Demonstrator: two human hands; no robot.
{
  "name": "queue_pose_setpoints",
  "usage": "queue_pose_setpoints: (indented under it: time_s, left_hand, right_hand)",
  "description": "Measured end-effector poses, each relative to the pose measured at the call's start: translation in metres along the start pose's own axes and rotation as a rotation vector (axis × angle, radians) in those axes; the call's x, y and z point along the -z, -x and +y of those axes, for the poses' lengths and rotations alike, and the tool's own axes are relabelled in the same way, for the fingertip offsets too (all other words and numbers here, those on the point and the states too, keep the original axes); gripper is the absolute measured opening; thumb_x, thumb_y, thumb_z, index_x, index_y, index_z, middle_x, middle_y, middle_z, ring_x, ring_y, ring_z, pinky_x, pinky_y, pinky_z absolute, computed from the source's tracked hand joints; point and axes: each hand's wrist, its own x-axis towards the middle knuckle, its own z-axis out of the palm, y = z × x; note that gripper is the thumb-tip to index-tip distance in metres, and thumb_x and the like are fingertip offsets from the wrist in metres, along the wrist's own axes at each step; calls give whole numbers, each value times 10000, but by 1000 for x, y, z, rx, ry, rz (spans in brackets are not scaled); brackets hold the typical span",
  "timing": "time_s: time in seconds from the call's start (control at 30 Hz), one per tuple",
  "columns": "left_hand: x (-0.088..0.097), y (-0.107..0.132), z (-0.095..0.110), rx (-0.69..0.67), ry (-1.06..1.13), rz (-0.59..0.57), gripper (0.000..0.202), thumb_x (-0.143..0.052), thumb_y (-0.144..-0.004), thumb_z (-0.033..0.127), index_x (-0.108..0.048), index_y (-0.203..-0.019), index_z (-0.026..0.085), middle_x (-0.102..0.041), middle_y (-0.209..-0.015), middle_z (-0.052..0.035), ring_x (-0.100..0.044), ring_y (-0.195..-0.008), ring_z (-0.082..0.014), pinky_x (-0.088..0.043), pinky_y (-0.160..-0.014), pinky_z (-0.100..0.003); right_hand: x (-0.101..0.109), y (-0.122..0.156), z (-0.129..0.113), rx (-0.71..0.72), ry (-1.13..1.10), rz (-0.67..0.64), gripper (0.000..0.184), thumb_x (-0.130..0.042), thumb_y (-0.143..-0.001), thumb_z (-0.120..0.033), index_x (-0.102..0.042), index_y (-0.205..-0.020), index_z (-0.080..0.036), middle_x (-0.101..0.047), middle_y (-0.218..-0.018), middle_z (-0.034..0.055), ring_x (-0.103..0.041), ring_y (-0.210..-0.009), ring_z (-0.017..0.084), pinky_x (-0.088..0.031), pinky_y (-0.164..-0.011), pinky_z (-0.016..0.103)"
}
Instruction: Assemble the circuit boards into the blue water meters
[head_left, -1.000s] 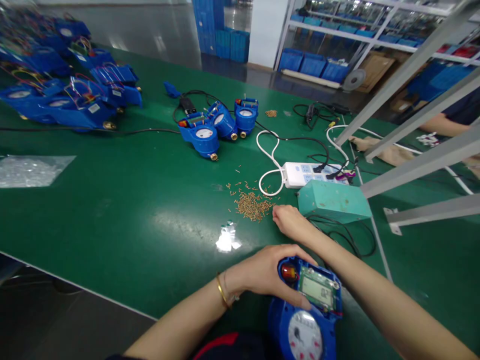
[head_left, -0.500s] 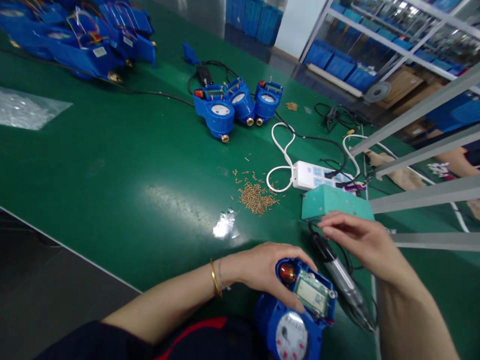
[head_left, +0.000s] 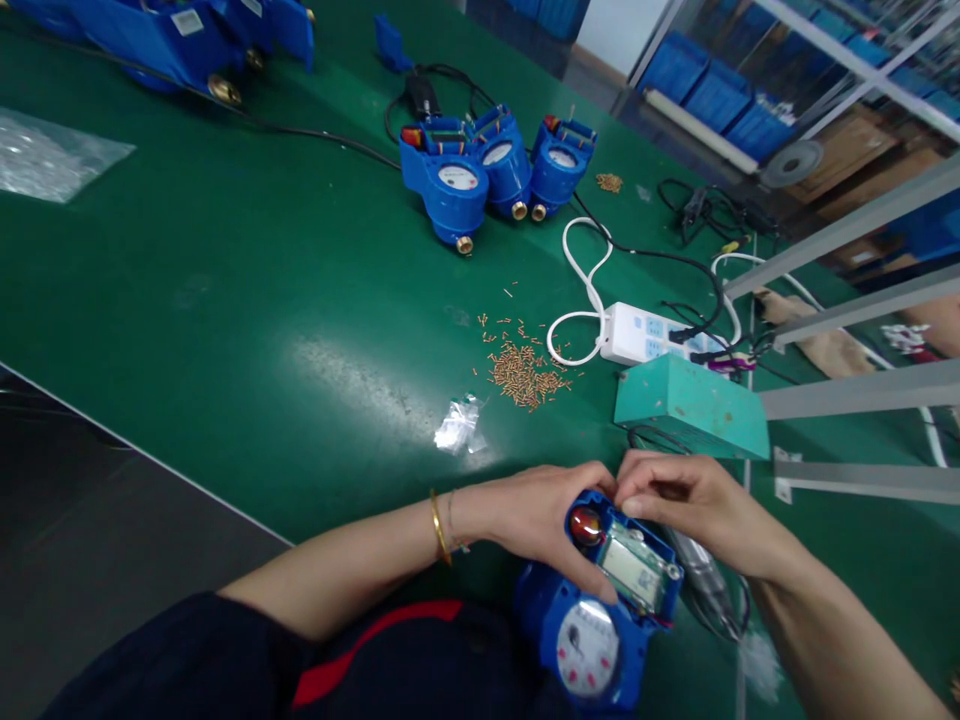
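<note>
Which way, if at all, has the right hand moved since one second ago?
Yes: the right hand went from the left of the turquoise box to its near side, at the blue meter.

"What's that person got on?"

"A navy, nearly black top [head_left: 450,680], with a red stripe [head_left: 375,645] curving across the front. The left sleeve [head_left: 187,655] is the same dark cloth and ends around the elbow."

"Something shines above the left hand [head_left: 544,520]."

"A slim gold-coloured bangle [head_left: 439,527], and a much thinner bracelet [head_left: 451,518] beside it, with a dangling bit too small to make out."

"And the right hand [head_left: 686,495]?"

"Bare, like the forearm [head_left: 832,610] behind it."
</note>
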Motion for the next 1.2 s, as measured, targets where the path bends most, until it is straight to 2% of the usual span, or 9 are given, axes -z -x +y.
queue_pose_setpoints:
  time_s: [0.13,0.3,0.4,0.67,0.9,0.97,1.03,1.13,1.2]
  left_hand:
    - [-2,0,-2,-18,-5,7,708,-879,-577,512,-488,-1095,229,-619,-1043,-24,-617,-925,-235,-438,-741,-301]
    - [-2,1,-2,-19,-3,18,687,-869,-589,517,-465,-1055,215,-609,-1039,-36,-618,-934,-244,-440,-733,-302]
    - [-2,1,-2,-13,-28,17,668,-869,-583,523,-453,-999,207,-602,-965,-32,-620,-881,-245,-438,-688,-302]
    - [-4,1,-3,-63,70,38,797,-890,-575,441,-472,-1212,207,-610,-1282,-97,-610,-1155,-316,-465,-974,-409]
    - [-3,1,-2,-25,66,23,792,-893,-561,439,-498,-1206,201,-623,-1252,-96,-620,-1128,-312,-482,-951,-406]
    - [-2,2,0,-2,54,18,791,-889,-564,446,-503,-1213,210,-636,-1225,-90,-628,-1106,-309,-489,-917,-399]
    - [0,3,1,9,53,7,785,-884,-572,447,-508,-1225,226,-648,-1200,-77,-639,-1076,-297,-492,-887,-383]
    - [2,4,4,-5,67,-4,776,-878,-591,428,-508,-1250,251,-654,-1201,-58,-642,-1065,-278,-484,-872,-358]
    - [2,5,5,-22,69,-12,739,-866,-617,417,-521,-1253,262,-662,-1182,-42,-643,-1051,-264,-482,-856,-340]
  right_hand:
    - [8,-8,2,108,167,-115,277,-693,-922,-433,-768,-788,-202,-634,-758,33,-568,-664,138,-416,-582,251]
    - [17,-19,-7,372,307,-292,225,-613,-996,-334,-765,-889,-207,-671,-832,42,-593,-772,145,-446,-685,266]
    - [18,-22,-9,444,349,-347,231,-576,-1017,-300,-751,-910,-195,-676,-855,48,-584,-809,150,-444,-721,281]
    - [19,-25,17,315,149,-275,176,-730,-909,-375,-798,-859,-221,-565,-869,35,-554,-762,133,-449,-668,259]
    - [22,-25,21,282,85,-261,228,-701,-919,-448,-810,-964,-253,-607,-891,55,-600,-796,152,-489,-672,261]
    - [30,-13,16,288,100,-162,256,-663,-938,-473,-802,-1012,-271,-643,-923,67,-624,-805,167,-507,-669,269]
    - [40,7,17,255,205,48,286,-638,-938,-502,-798,-1006,-275,-680,-953,71,-644,-785,183,-518,-658,284]
    - [43,44,40,-3,541,357,337,-652,-864,-546,-770,-932,-238,-712,-876,76,-674,-750,243,-524,-658,338]
    - [32,61,69,-225,733,426,370,-664,-781,-532,-723,-946,-206,-664,-691,63,-628,-574,256,-472,-532,347]
